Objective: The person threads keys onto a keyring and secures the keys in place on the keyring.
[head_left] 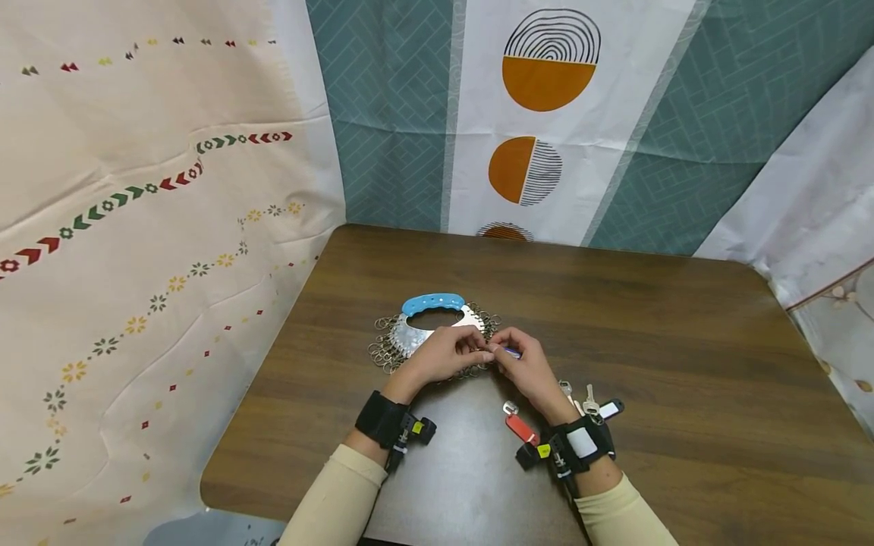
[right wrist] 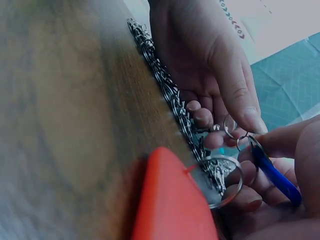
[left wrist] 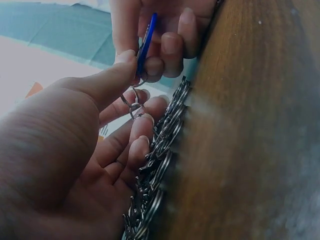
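Note:
A silver plate with a blue handle [head_left: 434, 303] lies on the table, its curved edge hung with many metal rings [head_left: 386, 350]. Over its right side the two hands meet. My left hand [head_left: 447, 351] pinches a metal split ring [left wrist: 131, 102] between thumb and fingers. In my right hand [head_left: 524, 367] is a blue key tag [right wrist: 275, 175], gripped beside the left thumb tip; its small ring [right wrist: 241, 142] meets the split ring. Below the right wrist, a red key tag [head_left: 522, 428] with a ring lies on the table.
Several keys [head_left: 591, 402] and a dark tag with a white label [head_left: 611, 409] lie right of the right wrist. The brown wooden table [head_left: 683, 341] reaches back to a patterned curtain [head_left: 396, 114]; another cloth [head_left: 171, 265] hangs along its left side.

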`<action>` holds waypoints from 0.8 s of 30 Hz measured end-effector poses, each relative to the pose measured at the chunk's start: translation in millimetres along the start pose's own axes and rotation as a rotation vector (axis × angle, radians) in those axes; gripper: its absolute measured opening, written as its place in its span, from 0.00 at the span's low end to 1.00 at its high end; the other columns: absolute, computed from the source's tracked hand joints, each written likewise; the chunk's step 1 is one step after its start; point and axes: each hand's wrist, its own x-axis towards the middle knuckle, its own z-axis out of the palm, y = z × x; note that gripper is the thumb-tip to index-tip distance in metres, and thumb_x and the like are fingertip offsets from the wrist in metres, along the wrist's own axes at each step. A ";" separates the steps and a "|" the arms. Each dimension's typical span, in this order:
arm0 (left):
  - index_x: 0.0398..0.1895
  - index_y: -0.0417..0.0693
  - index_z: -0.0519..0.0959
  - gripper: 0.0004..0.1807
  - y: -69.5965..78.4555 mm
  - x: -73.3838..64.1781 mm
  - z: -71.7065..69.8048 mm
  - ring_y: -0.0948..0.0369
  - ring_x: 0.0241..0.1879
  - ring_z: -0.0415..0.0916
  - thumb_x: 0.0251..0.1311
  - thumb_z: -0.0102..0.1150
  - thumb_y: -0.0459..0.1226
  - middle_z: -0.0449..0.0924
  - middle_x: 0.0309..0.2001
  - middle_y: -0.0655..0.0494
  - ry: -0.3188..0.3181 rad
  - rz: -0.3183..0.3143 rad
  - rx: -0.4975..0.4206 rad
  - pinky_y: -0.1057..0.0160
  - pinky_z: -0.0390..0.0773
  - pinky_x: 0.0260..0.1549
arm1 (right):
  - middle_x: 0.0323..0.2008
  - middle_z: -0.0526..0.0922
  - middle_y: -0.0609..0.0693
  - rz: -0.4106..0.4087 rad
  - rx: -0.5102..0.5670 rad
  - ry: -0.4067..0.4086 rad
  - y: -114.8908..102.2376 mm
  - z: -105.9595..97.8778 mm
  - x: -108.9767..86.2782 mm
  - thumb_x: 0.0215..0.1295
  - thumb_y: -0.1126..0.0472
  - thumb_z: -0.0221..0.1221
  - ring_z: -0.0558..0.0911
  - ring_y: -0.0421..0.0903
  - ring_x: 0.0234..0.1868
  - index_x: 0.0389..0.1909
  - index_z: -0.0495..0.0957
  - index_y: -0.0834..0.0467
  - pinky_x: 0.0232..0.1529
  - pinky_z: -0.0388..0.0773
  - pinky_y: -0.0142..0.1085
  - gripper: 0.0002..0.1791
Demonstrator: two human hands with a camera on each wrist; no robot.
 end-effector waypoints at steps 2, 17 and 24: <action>0.44 0.61 0.84 0.09 -0.8 -0.3 0.0 0.64 0.33 0.76 0.71 0.68 0.52 0.80 0.35 0.65 -0.002 -0.005 -0.002 0.62 0.77 0.34 | 0.38 0.81 0.55 -0.003 -0.024 0.018 -0.6 0.7 -0.6 0.77 0.64 0.62 0.77 0.46 0.30 0.45 0.82 0.61 0.28 0.76 0.32 0.04; 0.41 0.54 0.85 0.09 1.1 0.8 -2.2 0.61 0.39 0.81 0.73 0.66 0.48 0.83 0.39 0.61 0.261 0.059 0.001 0.62 0.82 0.39 | 0.42 0.78 0.55 -0.107 -0.469 0.203 -11.7 -11.1 -1.2 0.69 0.53 0.71 0.76 0.52 0.41 0.43 0.85 0.58 0.41 0.73 0.44 0.13; 0.77 0.56 0.71 0.41 2.8 0.8 -6.4 0.49 0.76 0.61 0.67 0.63 0.65 0.68 0.75 0.54 0.363 0.013 0.070 0.37 0.67 0.69 | 0.71 0.70 0.63 -0.190 -0.668 0.234 -15.5 -19.6 -0.9 0.63 0.41 0.73 0.64 0.65 0.73 0.72 0.73 0.56 0.68 0.55 0.70 0.42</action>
